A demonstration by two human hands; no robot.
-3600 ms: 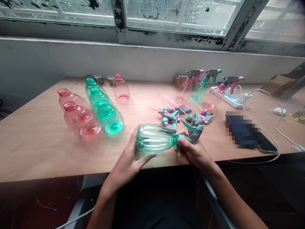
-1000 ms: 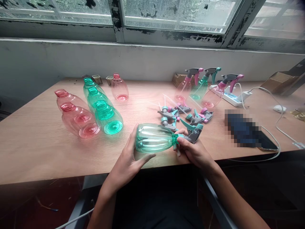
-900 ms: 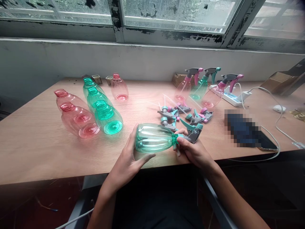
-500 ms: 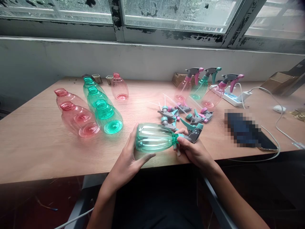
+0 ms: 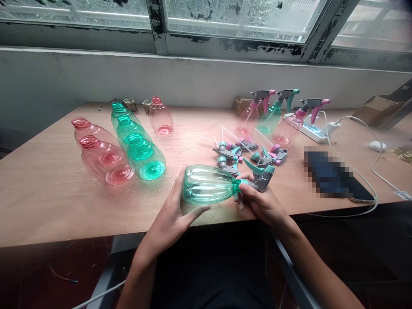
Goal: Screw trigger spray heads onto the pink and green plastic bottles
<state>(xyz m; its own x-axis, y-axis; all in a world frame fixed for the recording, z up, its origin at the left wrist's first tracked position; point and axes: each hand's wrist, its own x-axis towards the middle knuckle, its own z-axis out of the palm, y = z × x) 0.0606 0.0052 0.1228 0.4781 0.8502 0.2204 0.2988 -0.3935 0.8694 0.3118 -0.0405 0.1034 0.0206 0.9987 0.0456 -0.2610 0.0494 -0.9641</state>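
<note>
A clear green spray bottle (image 5: 209, 184) lies sideways between my hands, just above the table's front edge. My left hand (image 5: 172, 214) cups its base; the fingers go behind the bottle and are partly hidden, while the thumb sticks out below it. At the neck, my right hand (image 5: 257, 197) pinches the teal collar of a grey-and-teal trigger spray head (image 5: 262, 178), which sits on the bottle's mouth. Whether the thread is tight I cannot tell. Just beyond lie several loose trigger spray heads (image 5: 228, 152) with thin tubes, in teal and pink.
On the left of the wooden table (image 5: 51, 206) stand several open green bottles (image 5: 144, 159) and pink bottles (image 5: 104, 163). Another pink bottle (image 5: 161, 116) is farther back. Three bottles with spray heads (image 5: 289, 126) stand at the back right, near a power strip (image 5: 317, 132), a phone (image 5: 334, 176) and cables.
Almost nothing differs. The view has shifted very slightly; both hands keep the same hold on the bottle and spray head.
</note>
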